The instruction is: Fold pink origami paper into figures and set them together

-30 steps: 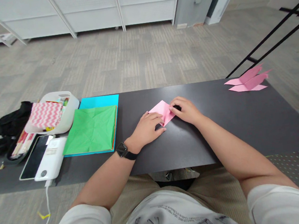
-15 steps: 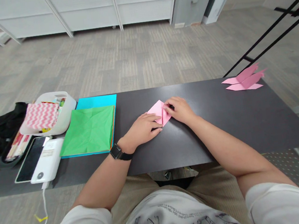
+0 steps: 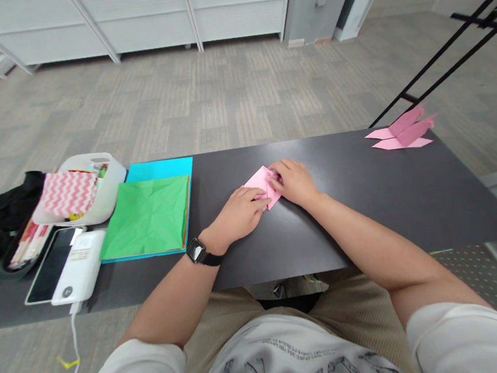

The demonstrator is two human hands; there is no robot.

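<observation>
A small folded piece of pink origami paper (image 3: 258, 179) lies on the dark table (image 3: 368, 209), with a corner pointing away from me. My left hand (image 3: 243, 212), wearing a black watch on its wrist, rests on the near left side of the paper, fingers stretched out and pressing it down. At the paper's right side, my right hand (image 3: 295, 182) has curled fingers closed on the edge of a pink flap. The exact fold under its fingertips is partly hidden.
Two folded pink paper figures (image 3: 404, 131) stand at the far right. To the left lie a green paper stack (image 3: 148, 216), a white basket (image 3: 110, 196), a white power bank (image 3: 79, 268) with a cable, a phone (image 3: 47, 272) and a black cloth (image 3: 12, 201).
My right hand has shifted slightly on the paper, its fingers curling in more at the right flap. My left hand stays on the paper, its fingers a little higher.
</observation>
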